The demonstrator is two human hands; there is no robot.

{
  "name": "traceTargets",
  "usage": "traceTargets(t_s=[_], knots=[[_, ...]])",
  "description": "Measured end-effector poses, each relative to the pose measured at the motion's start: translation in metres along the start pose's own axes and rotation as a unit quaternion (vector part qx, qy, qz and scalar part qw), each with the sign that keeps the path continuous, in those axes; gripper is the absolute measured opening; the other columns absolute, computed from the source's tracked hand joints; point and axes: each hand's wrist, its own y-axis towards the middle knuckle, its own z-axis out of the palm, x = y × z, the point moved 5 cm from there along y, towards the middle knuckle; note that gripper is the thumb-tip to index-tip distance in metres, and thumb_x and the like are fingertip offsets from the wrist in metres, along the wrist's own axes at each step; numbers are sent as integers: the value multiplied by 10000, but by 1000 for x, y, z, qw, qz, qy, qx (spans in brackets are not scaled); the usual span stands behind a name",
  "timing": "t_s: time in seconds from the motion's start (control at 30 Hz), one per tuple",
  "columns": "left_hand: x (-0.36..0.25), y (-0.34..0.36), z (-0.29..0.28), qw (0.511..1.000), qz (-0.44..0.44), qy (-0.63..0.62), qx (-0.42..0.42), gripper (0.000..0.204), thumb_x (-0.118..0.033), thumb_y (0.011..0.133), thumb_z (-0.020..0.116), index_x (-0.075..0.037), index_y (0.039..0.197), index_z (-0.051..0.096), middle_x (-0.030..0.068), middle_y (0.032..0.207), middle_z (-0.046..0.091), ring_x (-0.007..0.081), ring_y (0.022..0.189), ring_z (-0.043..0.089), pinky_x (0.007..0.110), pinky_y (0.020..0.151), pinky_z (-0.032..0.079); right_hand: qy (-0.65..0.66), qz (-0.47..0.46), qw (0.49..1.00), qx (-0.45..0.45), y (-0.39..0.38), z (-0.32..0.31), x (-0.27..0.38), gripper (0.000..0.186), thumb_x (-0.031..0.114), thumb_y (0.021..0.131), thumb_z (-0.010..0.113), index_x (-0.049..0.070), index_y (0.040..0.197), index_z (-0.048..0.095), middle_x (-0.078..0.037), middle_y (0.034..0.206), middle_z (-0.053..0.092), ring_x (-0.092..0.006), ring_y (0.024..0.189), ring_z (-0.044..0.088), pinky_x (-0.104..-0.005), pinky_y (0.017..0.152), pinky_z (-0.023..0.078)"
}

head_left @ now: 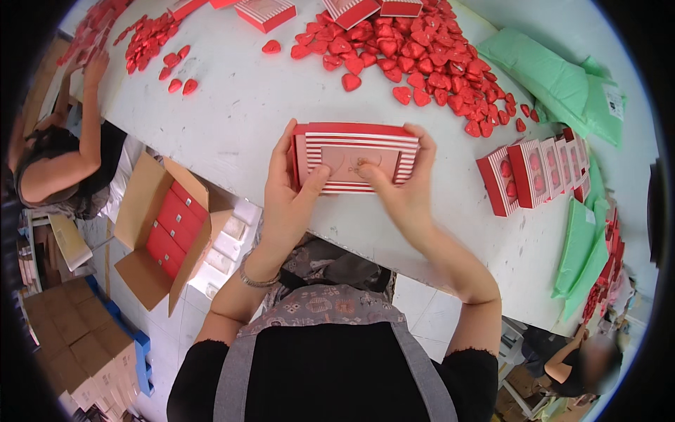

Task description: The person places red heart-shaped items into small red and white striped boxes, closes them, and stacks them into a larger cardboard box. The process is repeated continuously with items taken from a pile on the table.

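A red gift box with a red-and-white striped frame and a pinkish middle panel is held up over the near side of the table. My left hand grips its left end, thumb resting on the front panel. At the right end, my right hand holds it the same way, its thumb pressed on the panel. Fingers of both hands wrap behind the box, partly hidden. Beyond it spreads a large heap of red foil-wrapped hearts.
Filled striped boxes lean in a row at right, beside green padded bags. More boxes lie at the far edge. An open carton of red boxes stands left of the table. Two other people work at far left and lower right.
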Motion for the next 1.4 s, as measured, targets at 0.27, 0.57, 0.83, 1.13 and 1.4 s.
traceTargets(t_s=[0.27, 0.57, 0.83, 1.13, 1.4], knots=[[4, 7, -17, 996, 27, 78, -12, 431, -120, 937, 628, 27, 1306, 460, 108, 1232, 558, 125, 1000, 583, 256, 797, 520, -527, -323, 776, 122, -1, 21, 48, 880, 239, 553, 844, 27, 1327, 483, -145, 1165, 566, -342, 1079, 549, -434, 913, 449], [5, 14, -38, 964, 9, 263, 25, 573, -266, 853, 730, 27, 1303, 529, 145, 1398, 464, 214, 1196, 528, 362, 948, 472, -465, -282, 821, 173, -1, 37, 29, 819, 253, 570, 803, -53, 1266, 502, -165, 1184, 556, -328, 1080, 543, -434, 910, 450], [-20, 11, 3, 699, 247, 635, 218, 1124, -446, 483, 869, -99, 1439, 389, 75, 1391, 462, 241, 1183, 488, 521, 1027, 334, -492, -230, 810, 222, -3, 31, 22, 900, 283, 552, 872, -73, 1281, 482, -194, 1253, 522, -331, 1088, 542, -416, 905, 459], [-21, 13, -16, 683, 245, 659, 198, 941, -404, 573, 860, -135, 1384, 463, 54, 1218, 512, 246, 1159, 490, 546, 1074, 288, -494, -256, 803, 215, 5, 16, 33, 834, 217, 578, 863, -46, 1274, 487, -171, 1211, 535, -309, 1085, 558, -392, 849, 501], [-33, 13, -43, 673, 222, 680, 187, 936, -457, 612, 823, -93, 1389, 450, 67, 1237, 520, 271, 1193, 484, 588, 1102, 244, -433, -192, 843, 253, 14, 5, 31, 746, 244, 617, 844, 16, 1250, 521, -164, 1218, 530, -326, 1098, 553, -398, 862, 513]])
